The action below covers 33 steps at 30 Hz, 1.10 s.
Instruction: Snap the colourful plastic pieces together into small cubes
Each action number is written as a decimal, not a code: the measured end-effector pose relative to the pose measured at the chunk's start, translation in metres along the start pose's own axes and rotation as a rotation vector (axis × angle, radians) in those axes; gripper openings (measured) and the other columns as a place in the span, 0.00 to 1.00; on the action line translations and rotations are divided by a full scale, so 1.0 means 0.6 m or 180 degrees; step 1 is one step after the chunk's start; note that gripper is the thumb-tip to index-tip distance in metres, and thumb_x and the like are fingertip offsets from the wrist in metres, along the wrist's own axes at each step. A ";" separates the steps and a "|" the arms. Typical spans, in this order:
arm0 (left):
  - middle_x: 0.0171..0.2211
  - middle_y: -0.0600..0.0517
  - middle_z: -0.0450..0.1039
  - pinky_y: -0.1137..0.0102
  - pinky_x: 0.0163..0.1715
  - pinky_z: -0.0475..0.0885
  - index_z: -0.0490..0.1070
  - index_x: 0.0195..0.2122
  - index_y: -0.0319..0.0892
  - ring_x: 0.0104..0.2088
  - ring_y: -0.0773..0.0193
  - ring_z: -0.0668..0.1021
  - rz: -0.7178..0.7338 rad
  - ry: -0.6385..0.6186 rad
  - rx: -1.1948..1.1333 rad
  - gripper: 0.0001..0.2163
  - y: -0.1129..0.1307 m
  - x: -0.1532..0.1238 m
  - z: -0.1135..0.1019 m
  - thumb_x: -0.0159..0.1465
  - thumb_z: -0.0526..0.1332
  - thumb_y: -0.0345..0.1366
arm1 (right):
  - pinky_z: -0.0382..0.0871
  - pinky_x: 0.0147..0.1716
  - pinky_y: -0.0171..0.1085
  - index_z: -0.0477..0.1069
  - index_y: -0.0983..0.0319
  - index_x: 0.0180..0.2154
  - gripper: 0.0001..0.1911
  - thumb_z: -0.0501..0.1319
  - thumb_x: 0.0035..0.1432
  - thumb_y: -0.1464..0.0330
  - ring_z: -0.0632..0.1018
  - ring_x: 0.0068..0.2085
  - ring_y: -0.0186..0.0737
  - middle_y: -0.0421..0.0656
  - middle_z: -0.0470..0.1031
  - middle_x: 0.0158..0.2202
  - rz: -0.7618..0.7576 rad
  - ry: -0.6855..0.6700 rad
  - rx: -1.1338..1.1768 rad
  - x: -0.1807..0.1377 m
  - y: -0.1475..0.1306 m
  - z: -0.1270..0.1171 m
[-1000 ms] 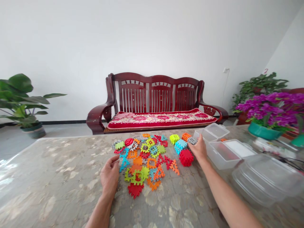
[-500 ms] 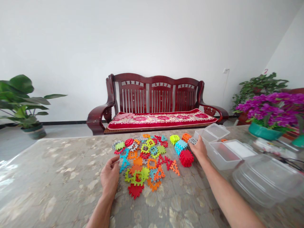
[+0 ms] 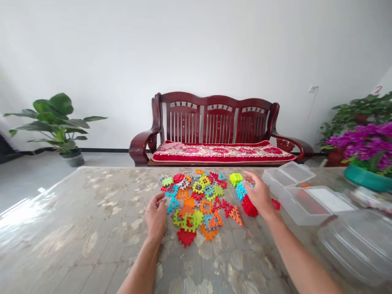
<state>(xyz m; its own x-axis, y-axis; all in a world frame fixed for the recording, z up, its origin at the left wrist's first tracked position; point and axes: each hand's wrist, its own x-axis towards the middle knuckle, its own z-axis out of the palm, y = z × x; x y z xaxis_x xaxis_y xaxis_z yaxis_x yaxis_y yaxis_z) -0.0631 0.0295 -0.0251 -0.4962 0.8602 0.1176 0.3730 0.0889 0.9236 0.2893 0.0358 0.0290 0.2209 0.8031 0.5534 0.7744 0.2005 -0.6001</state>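
Note:
Interlocking plastic building tiles in several colours lie loosely heaped in the middle of the table. My left hand (image 3: 155, 215) is beside the heap's left edge, with fingers loosely bent, a gap at the thumb and nothing visible in them. Closest to it is a blue triangular tile (image 3: 173, 205). My right hand (image 3: 259, 194) reaches over the sorted stacks, fingers stretched leftward and apart from the thumb. Around it are a yellow-green stack (image 3: 235, 178), a blue stack (image 3: 241, 190) and a red stack (image 3: 249, 206). The hand hides whatever stands directly behind it.
Clear plastic boxes (image 3: 301, 218) with open lids stand at the right, and a large transparent container (image 3: 358, 245) lies nearer. A red tile (image 3: 276, 203) is beside the boxes. Purple flowers in a teal pot (image 3: 366, 177) stand further right. A wooden bench (image 3: 214, 122) is behind the table.
My right hand has come off the grey stack and shifted over the blue and red stacks. The camera view has turned left; my left hand stays beside the heap.

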 end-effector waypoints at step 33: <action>0.31 0.50 0.78 0.68 0.32 0.68 0.75 0.41 0.41 0.29 0.60 0.76 -0.0048 0.0028 -0.0184 0.17 -0.013 0.004 0.007 0.53 0.55 0.37 | 0.65 0.44 0.43 0.75 0.62 0.38 0.11 0.57 0.61 0.65 0.74 0.44 0.49 0.51 0.75 0.40 -0.1307 -0.2085 -0.1784 -0.090 -0.174 0.154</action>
<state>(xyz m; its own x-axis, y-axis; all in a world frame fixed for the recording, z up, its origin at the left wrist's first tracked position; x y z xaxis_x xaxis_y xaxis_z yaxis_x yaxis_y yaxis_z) -0.0639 0.0333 -0.0338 -0.5085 0.8545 0.1064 0.3195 0.0724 0.9448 0.1419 0.0236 0.0084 -0.3757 0.9185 0.1237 0.9265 0.3753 0.0273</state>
